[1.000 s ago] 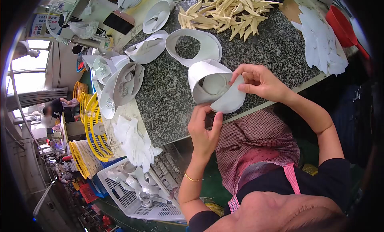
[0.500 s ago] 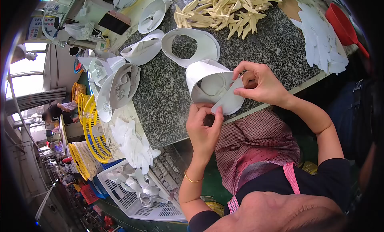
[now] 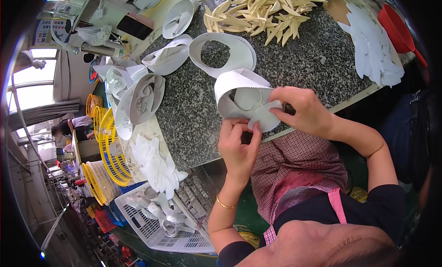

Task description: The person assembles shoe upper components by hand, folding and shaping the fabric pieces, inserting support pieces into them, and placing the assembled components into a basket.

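Observation:
A curved white piece is pinched at its lower left edge between the thumb and fingers of my left hand. The thumb and fingers of my right hand close on its upper right edge. The piece looks folded or bent between the hands and lies against the open end of a white, rolled shell. The left fingertips also touch the lower rim of this shell. Just above stands a white oval ring on the speckled stone tabletop.
Cream strips are piled at the top. Other white shells line the left side, near loose white pieces. More white pieces and a red scoop are at the right. A white basket stands below left.
The white piece has been bent inward toward the shell. My right hand has shifted slightly down and turned, and my left hand remains at the lower edge.

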Action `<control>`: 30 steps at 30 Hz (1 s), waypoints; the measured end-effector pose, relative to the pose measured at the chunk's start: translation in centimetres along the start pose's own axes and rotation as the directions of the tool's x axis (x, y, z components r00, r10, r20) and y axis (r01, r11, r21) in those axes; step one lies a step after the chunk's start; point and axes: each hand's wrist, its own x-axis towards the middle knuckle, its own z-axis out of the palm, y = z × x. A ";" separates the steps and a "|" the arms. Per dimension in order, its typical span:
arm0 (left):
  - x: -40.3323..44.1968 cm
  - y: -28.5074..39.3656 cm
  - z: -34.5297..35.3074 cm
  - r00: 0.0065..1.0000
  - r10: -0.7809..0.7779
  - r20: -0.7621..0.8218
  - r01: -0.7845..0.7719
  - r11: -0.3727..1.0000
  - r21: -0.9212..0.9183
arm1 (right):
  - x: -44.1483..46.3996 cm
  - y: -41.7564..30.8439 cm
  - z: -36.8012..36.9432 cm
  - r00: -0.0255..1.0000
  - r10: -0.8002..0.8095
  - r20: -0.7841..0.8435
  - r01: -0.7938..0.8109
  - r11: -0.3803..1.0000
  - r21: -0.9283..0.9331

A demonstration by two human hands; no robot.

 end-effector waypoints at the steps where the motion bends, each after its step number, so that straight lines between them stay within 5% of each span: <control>1: 0.0 0.0 0.1 1.000 0.022 -0.007 -0.022 0.999 0.027 | -0.1 -0.2 0.0 1.000 -0.002 0.002 0.002 1.000 0.002; 3: 0.1 0.1 0.1 0.999 0.036 -0.007 -0.036 0.998 0.051 | -0.3 -0.7 0.0 0.985 -0.171 -0.027 0.162 0.966 -0.202; 6: 0.1 0.2 0.0 0.998 0.062 0.000 -0.062 0.994 0.089 | -0.4 -1.5 -0.8 0.974 -0.187 -0.125 0.133 0.928 -0.349; 14: 0.0 1.3 -0.5 0.999 0.050 0.004 -0.050 0.985 0.163 | -1.2 0.8 -0.2 0.933 -0.315 0.177 0.357 0.877 -0.322; 17: -0.3 2.5 -1.0 0.998 0.053 0.015 -0.054 0.895 0.443 | -1.2 0.3 -0.2 0.926 -0.311 0.213 0.369 0.865 -0.339; 20: -0.4 1.9 -1.5 0.985 0.166 -0.046 -0.114 0.829 0.547 | -0.8 -0.2 -0.3 0.896 -0.356 0.266 0.431 0.843 -0.323; 21: -0.7 0.9 -1.3 0.969 0.241 0.055 -0.240 0.858 0.454 | -0.7 -0.3 -0.2 0.869 -0.391 0.303 0.477 0.824 -0.305; 22: -1.0 0.0 -1.1 0.935 0.324 0.146 -0.355 0.869 0.344 | -0.8 -0.3 0.0 0.867 -0.394 0.304 0.479 0.825 -0.300; 28: -2.6 -0.2 -0.7 0.928 0.311 0.206 -0.373 0.793 0.482 | -0.4 0.0 -1.1 0.894 -0.260 0.366 0.363 0.898 -0.248; 30: -2.5 -0.4 -0.8 0.916 0.328 0.230 -0.401 0.767 0.502 | 0.1 0.9 -1.6 0.983 -0.139 0.123 0.122 0.983 0.135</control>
